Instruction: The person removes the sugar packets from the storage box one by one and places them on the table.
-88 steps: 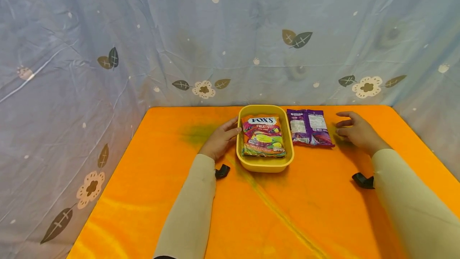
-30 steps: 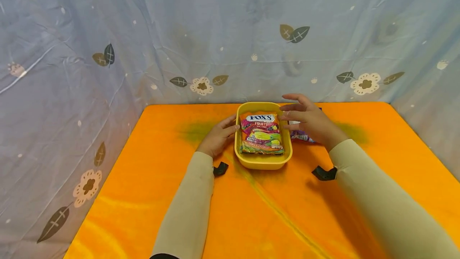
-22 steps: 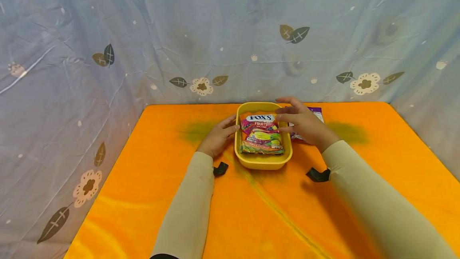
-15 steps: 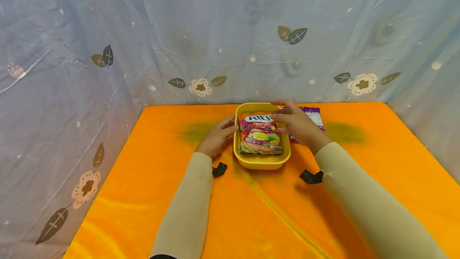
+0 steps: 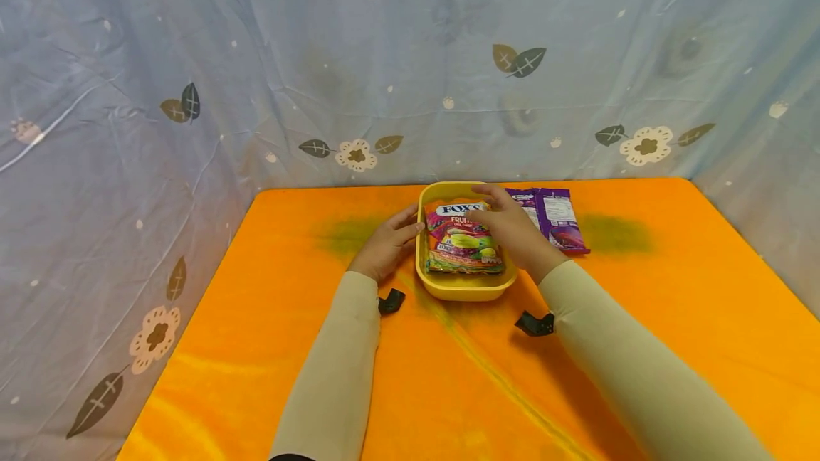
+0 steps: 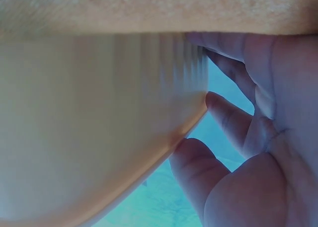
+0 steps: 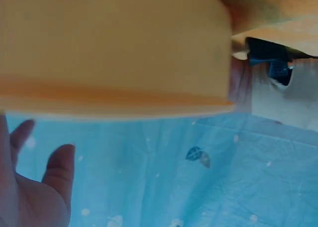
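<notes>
A yellow plastic basket (image 5: 466, 293) stands near the back of the table. Inside it lies an orange and magenta Fox's Fruits candy bag (image 5: 451, 242), face up. My left hand (image 5: 384, 247) rests against the basket's left side; in the left wrist view its thumb and fingertips touch the ribbed wall and rim. Over the basket's right rim reaches my right hand (image 5: 517, 235), its fingers loosely bent above the candy bag and overlapping its upper right part. In the right wrist view, the thumb of that hand (image 7: 37, 199) stands apart from the basket wall (image 7: 114, 48).
Two purple candy bags (image 5: 559, 218) lie side by side just right of the basket, partly behind my right hand. A blue patterned curtain (image 5: 410, 70) hangs behind the orange table cover (image 5: 301, 269). Black wrist mounts (image 5: 534, 324) stick out under both sleeves.
My right hand has moved left from beyond the purple bags, passing over them to above the candy bag in the basket. The left hand stays at the basket's side.
</notes>
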`<state>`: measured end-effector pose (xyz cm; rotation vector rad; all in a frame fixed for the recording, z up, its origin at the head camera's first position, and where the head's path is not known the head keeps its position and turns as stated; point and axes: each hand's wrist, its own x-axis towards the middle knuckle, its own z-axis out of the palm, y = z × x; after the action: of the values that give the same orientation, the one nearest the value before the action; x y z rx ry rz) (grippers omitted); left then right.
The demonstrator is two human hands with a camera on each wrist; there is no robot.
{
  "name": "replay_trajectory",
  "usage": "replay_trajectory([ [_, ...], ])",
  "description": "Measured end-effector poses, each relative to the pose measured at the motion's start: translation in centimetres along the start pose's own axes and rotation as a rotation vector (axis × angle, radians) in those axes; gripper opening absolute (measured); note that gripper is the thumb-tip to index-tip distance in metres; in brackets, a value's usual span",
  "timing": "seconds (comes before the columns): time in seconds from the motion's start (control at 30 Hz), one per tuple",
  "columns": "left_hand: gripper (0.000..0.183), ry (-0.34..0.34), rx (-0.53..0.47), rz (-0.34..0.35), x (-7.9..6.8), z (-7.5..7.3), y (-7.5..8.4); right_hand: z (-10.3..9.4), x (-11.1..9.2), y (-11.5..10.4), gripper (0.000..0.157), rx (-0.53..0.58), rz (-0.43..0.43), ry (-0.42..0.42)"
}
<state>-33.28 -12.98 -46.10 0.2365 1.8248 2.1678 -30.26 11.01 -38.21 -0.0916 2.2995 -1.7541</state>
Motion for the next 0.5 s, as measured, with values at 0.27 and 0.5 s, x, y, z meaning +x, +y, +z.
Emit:
replay_trajectory([
  [0.27, 0.055, -0.003, -0.01, 0.002, -0.1, -0.1, 0.0, 1.8, 0.6, 1.1, 0.063, -0.063, 0.037, 0.073],
  [0.5, 0.055, 0.003, -0.016, 0.002, -0.1, 0.0, 0.1, 1.8, 0.6, 1.1, 0.055, 0.025, 0.061, 0.112],
])
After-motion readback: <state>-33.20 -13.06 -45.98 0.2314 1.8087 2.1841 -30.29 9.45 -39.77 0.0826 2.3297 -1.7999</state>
